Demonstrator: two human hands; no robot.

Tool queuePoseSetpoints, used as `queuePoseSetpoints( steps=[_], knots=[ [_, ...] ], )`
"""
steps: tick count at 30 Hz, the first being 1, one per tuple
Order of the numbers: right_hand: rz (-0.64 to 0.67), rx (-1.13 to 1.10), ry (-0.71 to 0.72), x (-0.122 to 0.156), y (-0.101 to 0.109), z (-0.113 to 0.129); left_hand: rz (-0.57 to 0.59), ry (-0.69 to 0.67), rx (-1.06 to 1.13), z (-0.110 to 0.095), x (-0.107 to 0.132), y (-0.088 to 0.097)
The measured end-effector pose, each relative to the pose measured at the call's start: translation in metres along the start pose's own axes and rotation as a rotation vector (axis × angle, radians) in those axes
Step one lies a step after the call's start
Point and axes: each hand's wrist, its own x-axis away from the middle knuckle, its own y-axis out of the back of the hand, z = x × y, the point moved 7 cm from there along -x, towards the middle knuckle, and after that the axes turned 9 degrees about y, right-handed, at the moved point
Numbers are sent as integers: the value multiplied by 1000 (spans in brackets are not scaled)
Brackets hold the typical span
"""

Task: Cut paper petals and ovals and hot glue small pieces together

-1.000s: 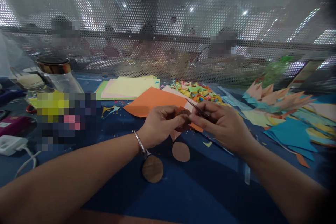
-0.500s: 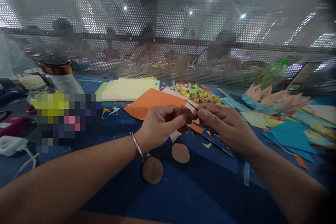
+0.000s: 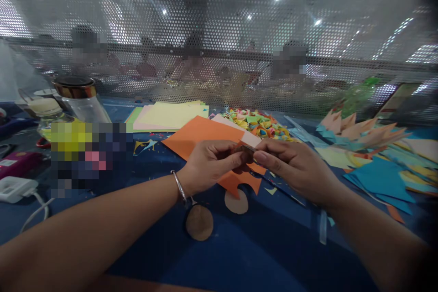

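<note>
My left hand [image 3: 212, 164], with a metal bangle on the wrist, is closed in a pinch on an orange paper piece [image 3: 239, 182] that has a round notch cut from its lower edge. My right hand [image 3: 294, 164] is closed around small scissors [image 3: 245, 147]; only the blade tips show, right at my left fingertips. Both hands hover just above the blue table [image 3: 260, 255]. Two brown paper discs [image 3: 199, 222] [image 3: 237, 201] lie flat on the table under my hands.
A large orange sheet [image 3: 198, 134] and a stack of pastel paper [image 3: 167, 116] lie behind my hands, beside a heap of coloured scraps [image 3: 260, 124]. Spiky cut-outs [image 3: 359, 130] and blue paper [image 3: 379, 173] lie right. A glass jar [image 3: 78, 96] and a white charger [image 3: 13, 189] are left. People sit beyond a mesh screen [image 3: 219, 54].
The brown round piece seen between my fingers has turned nearly edge-on. The notched orange piece now hangs in view below my left fingers. Both hands stayed in about the same place.
</note>
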Motion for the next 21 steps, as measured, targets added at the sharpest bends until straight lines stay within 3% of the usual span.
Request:
queuePoseSetpoints(
  steps=[21],
  knots=[
    [30, 12, -13, 5, 0, -8, 39, -40, -3, -3, 2, 0]
  ],
)
